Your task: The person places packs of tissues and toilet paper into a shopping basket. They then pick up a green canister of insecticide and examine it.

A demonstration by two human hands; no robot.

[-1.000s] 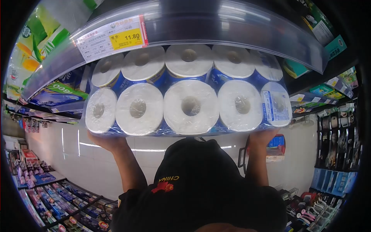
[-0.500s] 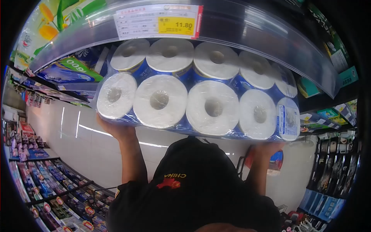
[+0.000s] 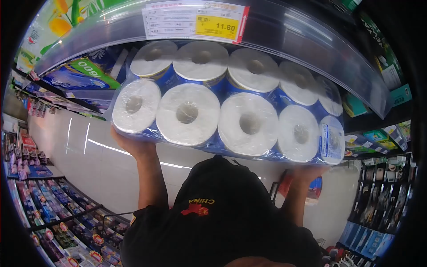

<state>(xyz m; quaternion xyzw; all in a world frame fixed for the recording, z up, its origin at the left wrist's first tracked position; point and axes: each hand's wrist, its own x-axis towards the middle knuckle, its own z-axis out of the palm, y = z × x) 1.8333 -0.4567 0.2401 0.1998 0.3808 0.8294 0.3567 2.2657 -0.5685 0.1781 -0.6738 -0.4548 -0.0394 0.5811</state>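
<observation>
A clear-and-blue plastic pack of white toilet rolls [image 3: 187, 115] spans the space between my hands, its roll ends facing up at me in two rows. My left hand [image 3: 133, 146] grips the near left corner from below. At the near right corner, my right hand [image 3: 310, 171] supports the pack in the same way. The fingers of both hands are mostly hidden under the wrap. The pack's far row lies beneath the edge of a shelf with a clear price strip [image 3: 293, 33], which carries a price label [image 3: 195, 21] reading 11.80.
Blue and green packs [image 3: 84, 73] sit on a shelf at the left. Teal boxes [image 3: 401, 94] stand on the right. Behind me is a shiny tiled floor [image 3: 104, 167], with a sloping display rack [image 3: 66, 213] at lower left and hanging goods [image 3: 376, 191] at lower right.
The view has turned slightly, so the price label appears farther right and higher. The pack tilts a little more down to the right; both hands keep their hold.
</observation>
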